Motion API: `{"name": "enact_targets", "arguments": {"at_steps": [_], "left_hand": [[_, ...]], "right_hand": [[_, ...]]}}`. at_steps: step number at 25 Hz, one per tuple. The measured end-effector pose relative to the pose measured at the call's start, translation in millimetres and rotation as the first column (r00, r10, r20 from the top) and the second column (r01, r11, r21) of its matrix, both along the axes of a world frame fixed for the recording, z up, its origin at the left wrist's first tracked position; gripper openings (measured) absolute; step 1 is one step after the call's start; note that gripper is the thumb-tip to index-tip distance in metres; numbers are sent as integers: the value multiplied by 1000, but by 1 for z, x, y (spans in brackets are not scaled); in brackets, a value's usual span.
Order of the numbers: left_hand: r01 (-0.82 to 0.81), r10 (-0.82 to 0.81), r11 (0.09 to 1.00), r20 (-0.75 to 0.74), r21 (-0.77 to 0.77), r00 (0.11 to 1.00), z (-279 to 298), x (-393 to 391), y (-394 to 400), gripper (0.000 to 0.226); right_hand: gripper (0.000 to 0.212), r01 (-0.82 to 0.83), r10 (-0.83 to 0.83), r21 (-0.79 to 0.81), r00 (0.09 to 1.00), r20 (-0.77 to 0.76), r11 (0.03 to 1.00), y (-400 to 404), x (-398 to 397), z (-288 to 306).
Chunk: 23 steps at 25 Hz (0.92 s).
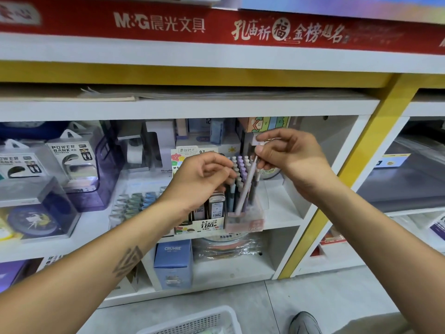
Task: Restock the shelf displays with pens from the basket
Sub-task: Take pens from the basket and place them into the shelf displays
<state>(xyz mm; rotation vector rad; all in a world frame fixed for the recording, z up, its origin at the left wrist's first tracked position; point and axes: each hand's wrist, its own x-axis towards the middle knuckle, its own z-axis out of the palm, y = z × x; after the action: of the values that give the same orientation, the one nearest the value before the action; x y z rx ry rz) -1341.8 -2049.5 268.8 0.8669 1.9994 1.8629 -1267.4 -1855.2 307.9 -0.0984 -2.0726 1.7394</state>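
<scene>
A clear pink-tinted pen display (245, 219) stands on the middle shelf, packed with several upright pens with pastel caps. My right hand (286, 153) pinches the top of a pale lilac pen (246, 186) that leans with its lower end inside the display. My left hand (204, 172) hovers at the display's left side, its curled fingertips touching the pen caps; whether it holds one is hidden. The white basket (192, 321) sits on the floor at the bottom edge.
A box of lead refills (204, 213) stands just left of the display. Power bank packs (74, 165) and clear boxes fill the shelf's left part. A blue carton (173, 263) stands on the lower shelf. A yellow upright (361, 165) borders the bay on the right.
</scene>
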Motion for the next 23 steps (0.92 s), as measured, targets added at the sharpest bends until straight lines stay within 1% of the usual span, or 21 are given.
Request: {"name": "enact_targets", "arguments": {"at_steps": [1,2,3,4,5,8,11,14,17,19,23], "left_hand": [[-82,61,992,-197,-98,978,-1,-3,-2,16],[-137,64,975,-368,-177,928,-3,-5,-5,20],[-164,27,957,-487,-241,873,-5,-6,-7,25],[-169,-28,940,-559,-298,829,-8,-7,-8,31],[-161,-90,922,-600,-352,795,-10,-7,-9,38],[-120,-257,861,-626,-495,736,-19,-5,-8,52],[-102,-361,799,-608,-593,707,-23,-6,-5,63],[-89,-440,747,-590,-659,677,-26,-7,-5,70],[-95,-470,730,-597,-677,650,-29,-8,-6,72],[-99,-468,731,-601,-675,648,-30,-8,-6,73],[-88,-453,740,-590,-667,669,-29,-8,-6,74]], "right_hand": [[18,36,-35,70,999,-8,997,4,2,1],[17,58,-57,133,998,-12,989,8,3,0],[16,70,-68,185,998,-16,980,10,4,-1],[15,82,-79,230,997,-22,970,10,6,-1],[14,94,-89,265,996,-30,960,11,7,-2],[12,122,-113,338,993,-48,933,15,8,-4],[12,125,-133,455,991,-15,882,19,7,-13],[12,128,-167,530,986,26,838,22,5,-22],[12,110,-174,599,984,50,793,24,5,-30],[13,90,-163,630,985,59,771,22,7,-33],[15,14,-83,598,993,88,802,20,8,-33]]}}
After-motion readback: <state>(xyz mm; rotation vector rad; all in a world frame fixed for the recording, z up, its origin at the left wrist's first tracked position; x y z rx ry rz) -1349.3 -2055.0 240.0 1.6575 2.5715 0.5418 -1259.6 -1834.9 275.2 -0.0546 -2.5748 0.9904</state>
